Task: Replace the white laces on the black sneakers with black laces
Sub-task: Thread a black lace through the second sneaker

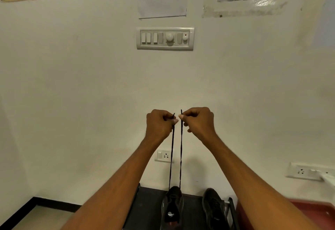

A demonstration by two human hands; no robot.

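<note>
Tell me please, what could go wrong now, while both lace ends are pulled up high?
The left hand and right hand each pinch one end of the black lace near its tip, so an end might slip free. The upward pull may lift or tip the left sneaker. The ends look slightly uneven, so the lacing could finish lopsided.

1. The lace (181,150) is black; so are both sneakers (172,206).
2. The left sneaker's tongue carries a small white logo.
3. The wall (72,85) is off-white, the switch panel (165,38) white with one red dot.
4. The tray (311,209) is dark red.
</note>
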